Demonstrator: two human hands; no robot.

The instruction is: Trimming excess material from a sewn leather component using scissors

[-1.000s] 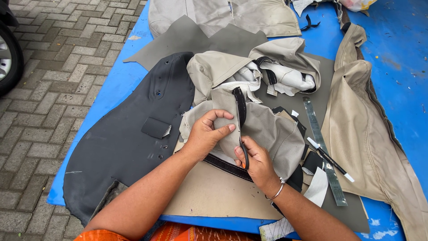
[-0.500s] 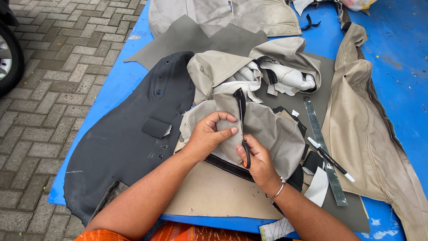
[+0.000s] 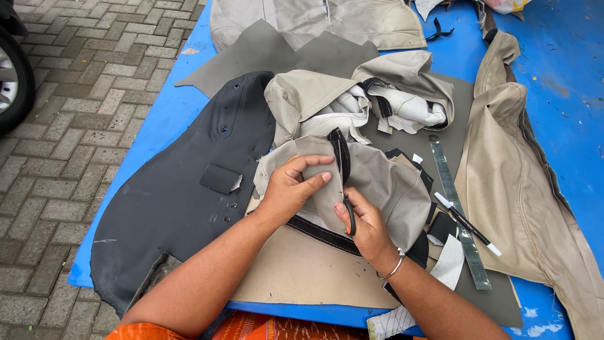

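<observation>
While left hand (image 3: 290, 189) grips grey cover (image 3: 384, 182), right hand (image 3: 363, 221) holds cutter (image 3: 349, 217)

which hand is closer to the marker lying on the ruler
Right. The right hand, gripping a small cutter at the beige cover, sits just left of the marker. The left hand pinches the cover farther left, beyond the right hand.

The beige seat cover (image 3: 377, 182) is matt, grainy leatherette with a frayed cloth backing at its edge, and the black strip (image 3: 340, 154) sewn along it looks like woven fabric. The large dark grey panel (image 3: 182, 189) is smooth and faintly shiny, lying on a glossy blue plastic tarpaulin (image 3: 566, 82). The ruler (image 3: 456, 214) is dull, scuffed metal, and the pavement (image 3: 75, 113) is rough brick.
</observation>
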